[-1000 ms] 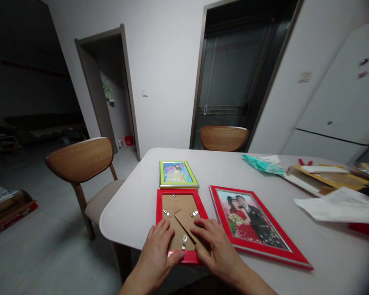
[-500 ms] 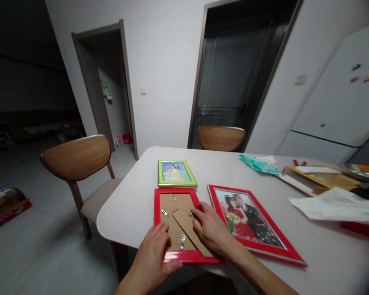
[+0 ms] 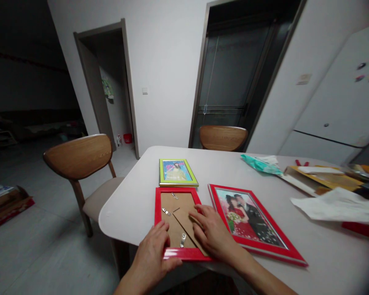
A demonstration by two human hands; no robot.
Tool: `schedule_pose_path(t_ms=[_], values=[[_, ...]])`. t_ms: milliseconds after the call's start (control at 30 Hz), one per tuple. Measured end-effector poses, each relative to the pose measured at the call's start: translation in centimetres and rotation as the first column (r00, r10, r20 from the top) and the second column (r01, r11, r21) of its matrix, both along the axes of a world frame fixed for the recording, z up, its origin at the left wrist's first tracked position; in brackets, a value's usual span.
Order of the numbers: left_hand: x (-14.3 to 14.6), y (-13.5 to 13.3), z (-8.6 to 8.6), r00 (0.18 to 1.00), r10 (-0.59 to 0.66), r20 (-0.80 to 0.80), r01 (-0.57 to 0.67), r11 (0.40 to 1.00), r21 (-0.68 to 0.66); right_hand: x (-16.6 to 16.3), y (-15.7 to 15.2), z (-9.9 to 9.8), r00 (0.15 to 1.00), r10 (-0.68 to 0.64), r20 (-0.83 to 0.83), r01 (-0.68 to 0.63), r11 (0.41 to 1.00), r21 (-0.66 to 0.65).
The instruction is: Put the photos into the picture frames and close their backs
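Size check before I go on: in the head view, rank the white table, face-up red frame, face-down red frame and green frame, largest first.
1. White table
2. Too close to rank: face-up red frame, face-down red frame; left hand and right hand partly cover the latter
3. Green frame

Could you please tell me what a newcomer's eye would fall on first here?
Probably the face-up red frame on the table beside the right hand. Next, perhaps, the face-down red frame, touched by that hand and the left hand, with the green frame beyond it.
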State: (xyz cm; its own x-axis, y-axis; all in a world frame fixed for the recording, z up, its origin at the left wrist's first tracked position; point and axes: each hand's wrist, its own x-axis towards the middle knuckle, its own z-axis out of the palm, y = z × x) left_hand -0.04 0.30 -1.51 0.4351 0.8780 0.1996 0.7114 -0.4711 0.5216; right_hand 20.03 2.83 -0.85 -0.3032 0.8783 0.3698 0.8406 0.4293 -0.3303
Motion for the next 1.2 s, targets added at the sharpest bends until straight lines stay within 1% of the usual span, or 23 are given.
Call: schedule_pose_path(t_ms=[33, 100, 167, 300, 400, 533, 600, 700, 800, 933, 1033, 1100, 1200], values=[[0.0, 0.0, 0.0, 1.0, 0.001, -0.003, -0.001, 1.0, -0.002, -0.3, -0.5, 0.1, 0.997, 0.073, -0.008, -0.073, 0.997, 0.002], [-0.1, 0.1, 0.0, 1.0, 0.004, -0.009, -0.004, 1.0, -0.005, -0.9, -1.4, 0.6, 0.974, 0.225, -0.013, -0.225, 0.974, -0.029], [-0.1, 0.1, -0.1, 1.0, 0.005, -0.009, -0.005, 1.0, -0.001, -1.3, -2.1, 1.2, 0.948, 0.319, 0.0, -0.319, 0.946, -0.065], [0.0, 0.1, -0.1, 1.0, 0.004, 0.001, -0.004, 1.0, -0.003, -1.5, -2.6, 2.1, 0.927, 0.373, 0.035, -0.369, 0.926, -0.082], [0.1, 0.1, 0.1, 1.0, 0.013, 0.007, -0.013, 1.0, -0.013, -1.3, -2.6, 2.2, 0.917, 0.397, 0.04, -0.393, 0.916, -0.078], [0.1, 0.2, 0.2, 0.999, 0.024, 0.023, -0.024, 0.999, -0.028, -1.1, -2.6, 1.8, 0.915, 0.403, 0.007, -0.401, 0.913, -0.08], [0.1, 0.2, 0.1, 0.999, 0.026, 0.03, -0.025, 0.999, -0.036, -1.3, -2.1, 1.6, 0.928, 0.37, -0.032, -0.372, 0.926, -0.071], [0.1, 0.2, 0.1, 0.999, 0.03, 0.025, -0.029, 0.999, -0.044, -2.3, -0.7, 1.4, 0.951, 0.297, -0.082, -0.303, 0.95, -0.07], [0.1, 0.1, 0.0, 0.999, 0.036, 0.028, -0.035, 0.999, -0.033, -3.9, 1.3, 1.3, 0.973, 0.227, -0.044, -0.23, 0.968, -0.104], [0.0, 0.0, 0.0, 0.998, 0.023, 0.056, -0.023, 1.0, -0.009, -5.7, 3.3, 1.2, 0.986, 0.154, 0.06, -0.148, 0.984, -0.094], [0.1, 0.0, 0.1, 0.997, 0.026, 0.079, -0.025, 1.0, -0.004, -6.3, 3.8, 0.9, 0.977, 0.19, 0.1, -0.181, 0.98, -0.087], [0.1, 0.0, 0.1, 0.996, 0.027, 0.082, -0.027, 1.0, -0.007, -6.4, 3.7, 0.8, 0.972, 0.218, 0.092, -0.211, 0.974, -0.082], [0.1, 0.0, 0.0, 0.997, 0.023, 0.072, -0.022, 1.0, -0.017, -6.3, 3.7, 0.5, 0.973, 0.222, 0.061, -0.218, 0.974, -0.057]])
